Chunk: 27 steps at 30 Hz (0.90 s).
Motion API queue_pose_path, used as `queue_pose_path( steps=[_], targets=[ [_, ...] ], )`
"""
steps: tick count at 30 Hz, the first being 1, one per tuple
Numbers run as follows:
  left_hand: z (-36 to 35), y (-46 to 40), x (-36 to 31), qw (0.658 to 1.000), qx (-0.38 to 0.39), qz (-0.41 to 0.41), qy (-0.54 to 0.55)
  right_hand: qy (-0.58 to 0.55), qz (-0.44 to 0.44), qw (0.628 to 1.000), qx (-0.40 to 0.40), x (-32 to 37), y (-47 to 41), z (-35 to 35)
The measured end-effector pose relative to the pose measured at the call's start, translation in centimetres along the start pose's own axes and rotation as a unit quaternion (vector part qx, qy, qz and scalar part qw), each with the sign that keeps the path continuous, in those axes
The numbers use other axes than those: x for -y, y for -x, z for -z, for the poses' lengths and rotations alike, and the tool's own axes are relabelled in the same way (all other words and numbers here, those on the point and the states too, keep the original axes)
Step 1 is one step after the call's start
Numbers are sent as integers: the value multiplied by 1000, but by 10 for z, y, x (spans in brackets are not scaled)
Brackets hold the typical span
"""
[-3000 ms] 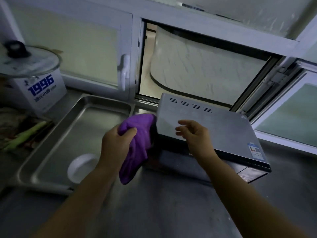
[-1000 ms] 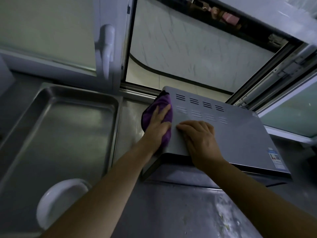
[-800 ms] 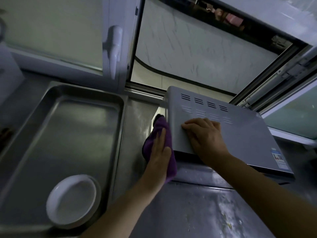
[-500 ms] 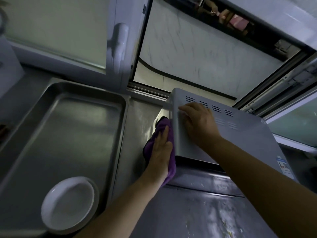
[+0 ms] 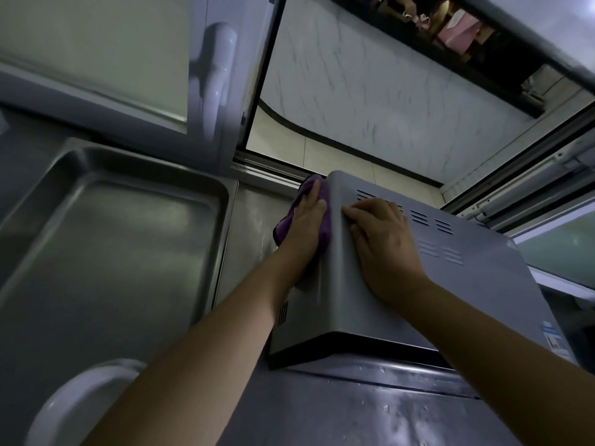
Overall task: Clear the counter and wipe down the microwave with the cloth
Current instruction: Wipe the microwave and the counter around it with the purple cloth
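- I saw the left hand, fingers straight, pressing the purple cloth against the microwave side at frame centre.
- Right hand lay flat, released, on the microwave top.
- Microwave sat on the desk, right of centre.

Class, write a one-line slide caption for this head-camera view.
Left hand presses purple cloth against microwave side; right hand steadies its top.

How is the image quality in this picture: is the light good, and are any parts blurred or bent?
Head view: dim and bluish indoors, the brightest area being the marble wall beyond the open window; soft glare on the metal tray; straight window frames bow from the wide-angle lens; the bowl at the lower edge is slightly soft, while the purple cloth and microwave read clearly.
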State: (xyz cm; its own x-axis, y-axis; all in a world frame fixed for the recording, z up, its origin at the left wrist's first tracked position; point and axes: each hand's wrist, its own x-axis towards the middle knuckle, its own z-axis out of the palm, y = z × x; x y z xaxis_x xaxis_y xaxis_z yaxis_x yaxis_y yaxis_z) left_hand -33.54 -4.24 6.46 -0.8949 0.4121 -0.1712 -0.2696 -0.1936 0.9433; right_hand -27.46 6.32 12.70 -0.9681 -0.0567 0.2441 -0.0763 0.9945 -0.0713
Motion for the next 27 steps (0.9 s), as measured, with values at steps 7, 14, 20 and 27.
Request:
queue_pose_path(
  steps=[7, 14, 20, 27],
  targets=[
    [7, 5, 2, 1000, 4, 1, 18, 0, 7, 1000, -4, -3, -1, -3],
    [11, 53, 32, 999, 31, -14, -5, -3, 2, 1000, -5, 0, 1, -2],
    [2, 114, 69, 1000, 9, -10, 27, 14, 8, 1000, -2, 1, 3, 0],
    [-4, 148, 89, 998, -31, -47, -31, 32, 12, 999, 2, 2, 4, -1]
  ],
)
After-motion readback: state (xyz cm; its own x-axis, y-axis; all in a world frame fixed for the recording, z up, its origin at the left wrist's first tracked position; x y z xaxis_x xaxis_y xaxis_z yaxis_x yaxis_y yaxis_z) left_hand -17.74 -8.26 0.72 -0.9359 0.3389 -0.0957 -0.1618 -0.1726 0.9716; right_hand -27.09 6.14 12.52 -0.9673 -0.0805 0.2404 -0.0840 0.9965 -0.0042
